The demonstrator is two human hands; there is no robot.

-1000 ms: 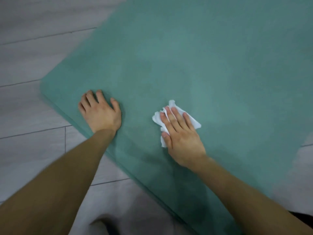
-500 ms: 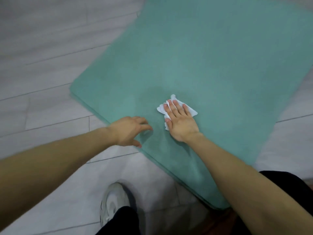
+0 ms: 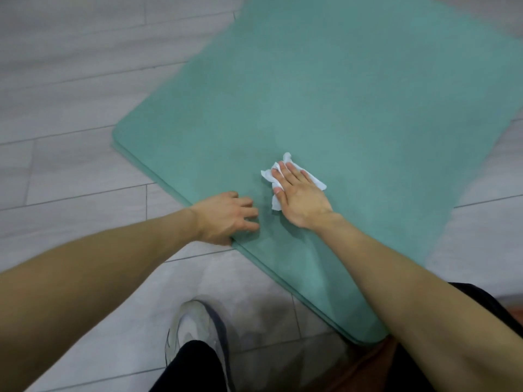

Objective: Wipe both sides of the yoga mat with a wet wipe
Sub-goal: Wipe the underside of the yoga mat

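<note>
The green yoga mat (image 3: pixel 325 114) lies flat on the grey floor (image 3: pixel 70 108). The right hand (image 3: pixel 301 198) presses the white wet wipe (image 3: pixel 283 176) on the mat near its near edge, fingers straight, no closed grip. The left hand (image 3: pixel 226 217) rests at that edge, fingers loosely bent, holding nothing. A shoe (image 3: pixel 195 332) stands on the floor below.

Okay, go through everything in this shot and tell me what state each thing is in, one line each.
Yoga mat: spread flat on the floor.
Wet wipe: crumpled, pressed under the right hand.
Right hand: flat on the wipe.
Left hand: fingers on the mat's near edge.
Shoe: on the floor.
</note>
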